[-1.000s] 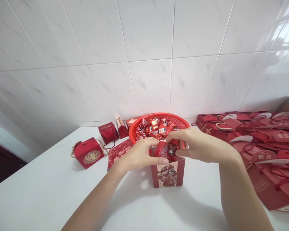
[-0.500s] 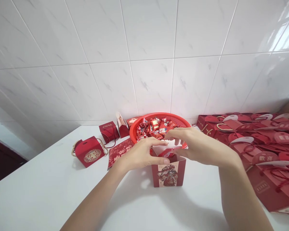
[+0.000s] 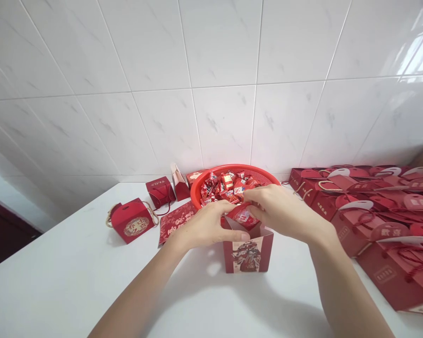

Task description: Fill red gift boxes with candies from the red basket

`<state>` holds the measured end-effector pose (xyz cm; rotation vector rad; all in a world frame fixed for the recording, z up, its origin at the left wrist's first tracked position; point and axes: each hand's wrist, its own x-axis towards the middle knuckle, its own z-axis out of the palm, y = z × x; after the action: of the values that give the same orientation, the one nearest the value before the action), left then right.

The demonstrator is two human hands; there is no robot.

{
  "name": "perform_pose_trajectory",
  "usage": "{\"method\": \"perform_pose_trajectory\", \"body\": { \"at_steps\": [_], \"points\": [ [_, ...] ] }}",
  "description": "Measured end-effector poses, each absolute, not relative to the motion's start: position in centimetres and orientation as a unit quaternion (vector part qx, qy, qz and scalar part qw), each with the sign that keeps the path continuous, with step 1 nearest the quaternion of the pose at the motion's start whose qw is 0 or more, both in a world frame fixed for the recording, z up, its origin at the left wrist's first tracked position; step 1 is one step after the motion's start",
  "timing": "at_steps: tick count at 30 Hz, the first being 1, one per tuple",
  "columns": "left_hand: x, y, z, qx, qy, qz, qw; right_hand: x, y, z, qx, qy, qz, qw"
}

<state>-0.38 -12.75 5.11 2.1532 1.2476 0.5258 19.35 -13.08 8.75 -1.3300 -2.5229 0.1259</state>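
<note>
A small red gift box (image 3: 247, 253) with a printed picture on its front stands open on the white table (image 3: 74, 281). My left hand (image 3: 204, 225) grips its left top edge, with the thumb lying over the rim. My right hand (image 3: 278, 211) is closed on a red wrapped candy packet (image 3: 242, 216) right over the box's opening. Behind both hands sits a round red basket (image 3: 201, 185) filled with several red wrapped candies (image 3: 225, 183).
At the left stand two closed red boxes with cord handles (image 3: 131, 225) (image 3: 159, 191), a flat red card (image 3: 176, 221) and a folded pink box (image 3: 179, 180). Several flat red boxes (image 3: 380, 211) are stacked along the right side. A white tiled wall rises behind.
One second ago both hands pressed candy packets into the box. The right hand then rose with the white flap showing; now it holds a red packet over the opening.
</note>
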Motion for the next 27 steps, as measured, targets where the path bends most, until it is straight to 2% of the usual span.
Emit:
{"method": "perform_pose_trajectory", "body": {
  "at_steps": [4, 9, 14, 17, 27],
  "points": [
    [-0.3, -12.8, 5.3, 0.814, 0.431, 0.217, 0.324, 19.1, -13.2, 8.6, -0.436, -0.887, 0.035, 0.145],
    [-0.4, -12.8, 5.1, 0.796, 0.477, 0.198, 0.316, 19.7, -13.5, 9.1, -0.430, -0.879, 0.085, 0.190],
    [-0.6, -12.6, 4.9, 0.810, 0.458, 0.211, 0.299, 19.8, -12.8, 8.6, -0.443, -0.882, 0.094, 0.129],
    [-0.6, -12.5, 4.9, 0.813, 0.451, 0.216, 0.300, 19.7, -12.5, 8.3, -0.431, -0.887, 0.113, 0.121],
    [-0.7, -12.4, 4.5, 0.814, 0.424, 0.228, 0.326, 20.3, -13.6, 9.0, -0.410, -0.887, 0.122, 0.176]
  ]
}}
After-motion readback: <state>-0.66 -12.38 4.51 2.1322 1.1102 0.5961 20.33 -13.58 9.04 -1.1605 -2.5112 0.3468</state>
